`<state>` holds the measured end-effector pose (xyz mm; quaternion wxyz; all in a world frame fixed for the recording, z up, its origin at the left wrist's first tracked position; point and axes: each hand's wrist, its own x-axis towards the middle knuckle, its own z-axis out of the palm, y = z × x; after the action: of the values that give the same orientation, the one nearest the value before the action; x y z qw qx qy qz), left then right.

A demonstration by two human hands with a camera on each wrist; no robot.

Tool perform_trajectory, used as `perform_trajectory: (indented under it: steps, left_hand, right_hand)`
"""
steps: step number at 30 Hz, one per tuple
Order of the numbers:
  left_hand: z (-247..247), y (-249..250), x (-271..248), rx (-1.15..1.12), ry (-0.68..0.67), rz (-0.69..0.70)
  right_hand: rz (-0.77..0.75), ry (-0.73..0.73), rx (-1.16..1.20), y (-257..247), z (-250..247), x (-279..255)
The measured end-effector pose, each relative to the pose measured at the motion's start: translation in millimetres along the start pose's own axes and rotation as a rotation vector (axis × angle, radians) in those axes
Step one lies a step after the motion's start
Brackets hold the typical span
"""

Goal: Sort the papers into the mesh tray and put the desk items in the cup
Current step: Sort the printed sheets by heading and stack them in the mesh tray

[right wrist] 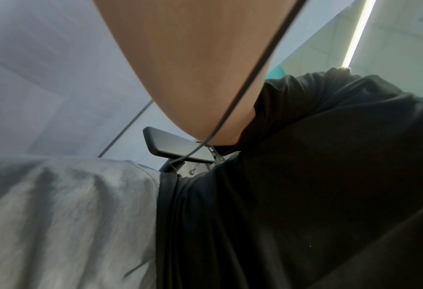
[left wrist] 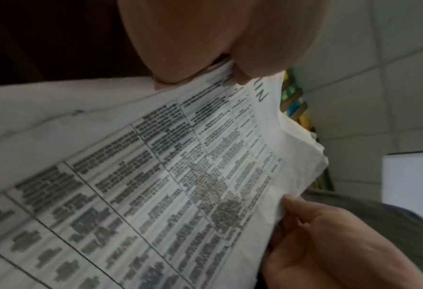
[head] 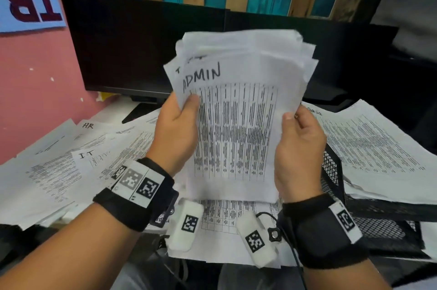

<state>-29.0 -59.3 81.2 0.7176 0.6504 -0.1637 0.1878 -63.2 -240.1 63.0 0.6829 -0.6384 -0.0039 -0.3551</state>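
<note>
Holding more sheets on its top tier, the mesh tray (head: 331,171) sat just right of the right hand (head: 298,155). Both monitors (head: 146,53) stood close behind. Left hand (head: 176,133) and right hand pinched the "ADMIN" stack (head: 236,112) upright by its side edges, thumbs in front, above papers (head: 59,166) littering the counter.

The papers (head: 236,112) hide my fingers behind them; their print is blurred, and my right wrist view misses the hand.
</note>
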Motion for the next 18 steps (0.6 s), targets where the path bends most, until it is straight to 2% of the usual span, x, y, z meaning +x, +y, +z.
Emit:
perform_trajectory:
  steps: [2,4,6,9,13,15,18]
  left_hand:
    - [3,9,1,-0.003,-0.009,0.077]
    - [3,7,0,0.017,-0.090,0.088]
    - [-3,-6,-4,0.045,-0.151,0.000]
    - [-14,-33,-7,0.093,-0.160,-0.177]
    - [-20,-47,-6,0.153,-0.126,-0.224]
    - [-21,-46,-5,0.134,-0.113,-0.201]
    - [-22,-44,-3,0.094,-0.127,-0.124]
  right_hand:
    - [-0.027,0.004,0.023,-7,1,2]
    - [0.012,-0.011,0.024,-2,0,1]
    - [0.117,-0.043,-0.008,14,-2,-5]
    - [0.266,-0.074,-0.073,40,-7,-16]
    - [0.389,-0.089,-0.061,55,-5,-20]
    - [0.383,-0.044,-0.034,53,-2,-17]
    - [0.261,0.060,0.001,51,-3,-8]
